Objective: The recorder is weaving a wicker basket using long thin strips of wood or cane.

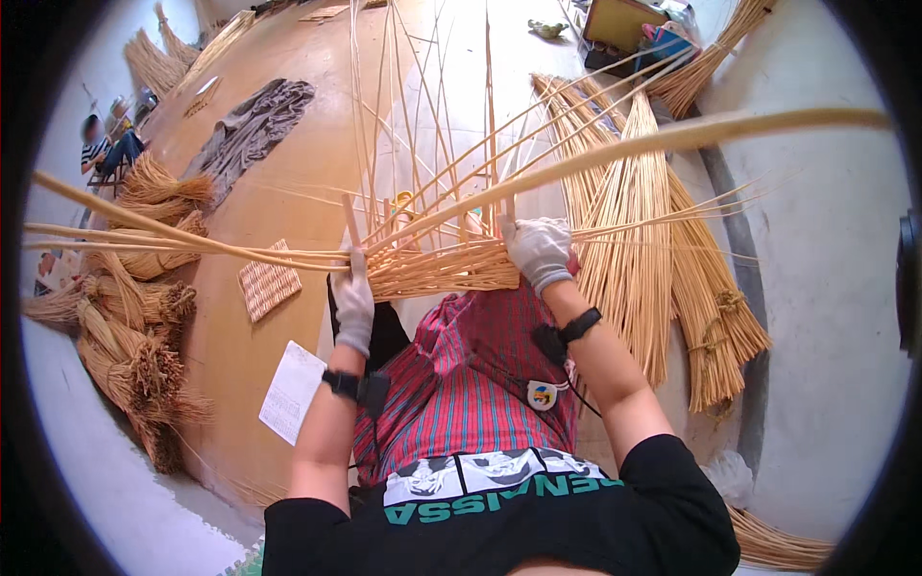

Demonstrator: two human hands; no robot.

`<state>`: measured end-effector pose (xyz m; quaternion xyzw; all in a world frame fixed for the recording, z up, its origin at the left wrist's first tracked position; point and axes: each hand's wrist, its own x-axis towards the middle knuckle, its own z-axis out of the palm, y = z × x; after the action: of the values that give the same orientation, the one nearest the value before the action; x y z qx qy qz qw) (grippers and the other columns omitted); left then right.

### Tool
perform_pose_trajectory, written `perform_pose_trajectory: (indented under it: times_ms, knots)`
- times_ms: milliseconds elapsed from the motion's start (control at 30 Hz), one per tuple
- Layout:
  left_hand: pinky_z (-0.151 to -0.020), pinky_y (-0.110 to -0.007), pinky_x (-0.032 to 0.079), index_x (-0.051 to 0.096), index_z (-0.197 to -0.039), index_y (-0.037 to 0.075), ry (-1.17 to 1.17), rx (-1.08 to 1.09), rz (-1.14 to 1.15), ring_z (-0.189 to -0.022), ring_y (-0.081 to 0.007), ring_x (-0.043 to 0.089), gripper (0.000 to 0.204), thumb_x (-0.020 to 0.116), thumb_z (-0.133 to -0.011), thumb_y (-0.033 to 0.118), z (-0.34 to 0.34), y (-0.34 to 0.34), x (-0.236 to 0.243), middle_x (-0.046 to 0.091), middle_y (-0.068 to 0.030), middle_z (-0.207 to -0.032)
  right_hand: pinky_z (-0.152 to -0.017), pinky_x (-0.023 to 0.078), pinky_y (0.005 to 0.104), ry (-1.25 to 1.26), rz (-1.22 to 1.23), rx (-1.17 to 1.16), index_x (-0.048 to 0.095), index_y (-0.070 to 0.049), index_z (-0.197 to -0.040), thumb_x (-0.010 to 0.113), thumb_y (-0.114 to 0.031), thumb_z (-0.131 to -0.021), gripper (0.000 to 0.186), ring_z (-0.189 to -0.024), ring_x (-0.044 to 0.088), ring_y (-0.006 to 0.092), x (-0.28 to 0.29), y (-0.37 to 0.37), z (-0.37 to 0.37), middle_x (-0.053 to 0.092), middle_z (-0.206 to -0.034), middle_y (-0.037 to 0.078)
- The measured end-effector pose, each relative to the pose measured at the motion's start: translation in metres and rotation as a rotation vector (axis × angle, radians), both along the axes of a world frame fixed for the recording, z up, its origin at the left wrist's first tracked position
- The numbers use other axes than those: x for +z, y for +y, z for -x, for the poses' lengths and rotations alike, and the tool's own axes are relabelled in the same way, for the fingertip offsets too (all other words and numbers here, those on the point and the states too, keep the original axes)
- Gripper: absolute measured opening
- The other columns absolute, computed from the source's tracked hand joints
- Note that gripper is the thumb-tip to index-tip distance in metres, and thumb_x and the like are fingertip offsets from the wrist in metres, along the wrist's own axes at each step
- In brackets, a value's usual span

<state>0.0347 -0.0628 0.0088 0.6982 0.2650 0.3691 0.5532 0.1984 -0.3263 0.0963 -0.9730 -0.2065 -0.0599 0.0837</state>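
A half-woven wicker basket (442, 272) rests across my lap, its low woven wall facing me. Long pale willow rods (413, 115) rise from its far side, and others fan out to both sides. My left hand (354, 302), in a whitish work glove, is closed on the basket's left end, where several rods (240, 248) run out leftward. At the right end, my gloved right hand (540, 252) grips the corner beside a short upright stake (509, 206). The fingertips of both hands are partly hidden. One thick rod (672, 141) passes close in front of the camera.
Bundles of rods lie at right (624, 240) and left (144, 355). On the floor are a small woven mat (269, 280), a printed sheet (291, 394) and a grey cloth (245, 134). A person (110, 154) sits far left. A box (622, 27) stands at the back.
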Motion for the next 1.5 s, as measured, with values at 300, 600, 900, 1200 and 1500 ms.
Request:
perform_pose_trajectory:
  times_ms: [300, 600, 900, 1200, 1500]
  knots:
    - [-0.116, -0.048, 0.03, 0.049, -0.143, 0.013, 0.625, -0.29, -1.279, -0.13, -0.0257, 0.054, 0.069, 0.071, -0.078, 0.02, -0.011, -0.077, 0.061, 0.059, -0.0095, -0.136, -0.122, 0.019, 0.0494, -0.132, 0.139, 0.616, 0.036, -0.02, -0.154, 0.069, -0.056, -0.08, 0.089, -0.141, 0.041, 0.0367, 0.002, 0.014, 0.052, 0.048, -0.147, 0.022]
    - [-0.114, -0.05, 0.032, 0.06, -0.128, 0.023, 0.334, -0.289, -1.178, -0.101, -0.0265, 0.065, 0.074, 0.086, -0.06, 0.036, -0.037, -0.051, 0.022, 0.065, -0.0071, -0.095, -0.103, 0.038, 0.0487, -0.145, 0.051, 0.574, 0.054, -0.018, -0.131, 0.076, -0.052, -0.072, 0.072, -0.114, 0.059, 0.0352, -0.042, 0.044, 0.034, 0.064, -0.112, 0.019]
    - [-0.115, -0.05, 0.032, 0.053, -0.141, 0.019, 0.247, -0.481, -1.015, -0.13, -0.0335, 0.05, 0.083, 0.086, -0.065, 0.017, 0.008, -0.042, 0.047, 0.057, -0.0117, -0.134, -0.095, 0.044, 0.0485, -0.218, -0.308, 0.706, 0.055, -0.014, -0.135, 0.084, -0.044, -0.067, 0.079, -0.108, 0.059, 0.0329, 0.022, -0.004, 0.078, 0.063, -0.109, 0.014]
    - [-0.105, -0.042, 0.045, 0.054, -0.136, 0.008, 0.284, -0.142, -0.704, -0.119, -0.035, 0.059, 0.062, 0.078, -0.08, 0.007, 0.09, 0.008, -0.003, 0.063, -0.0156, -0.126, -0.08, 0.051, 0.0445, 0.273, -0.129, 0.414, 0.066, -0.017, -0.125, 0.082, -0.026, -0.076, 0.053, -0.094, 0.06, 0.0321, -0.05, -0.137, 0.205, 0.06, -0.095, 0.009]
    - [-0.087, -0.032, 0.051, 0.057, -0.116, 0.006, -0.008, -0.187, -0.179, -0.091, -0.0179, 0.061, 0.04, 0.077, -0.082, 0.002, 0.07, -0.039, 0.016, 0.059, -0.0043, -0.101, -0.088, 0.05, 0.0282, 0.999, -0.997, 0.146, 0.066, -0.006, -0.108, 0.075, -0.016, -0.088, 0.024, -0.094, 0.061, 0.0102, -0.02, -0.101, 0.142, 0.066, -0.1, 0.002]
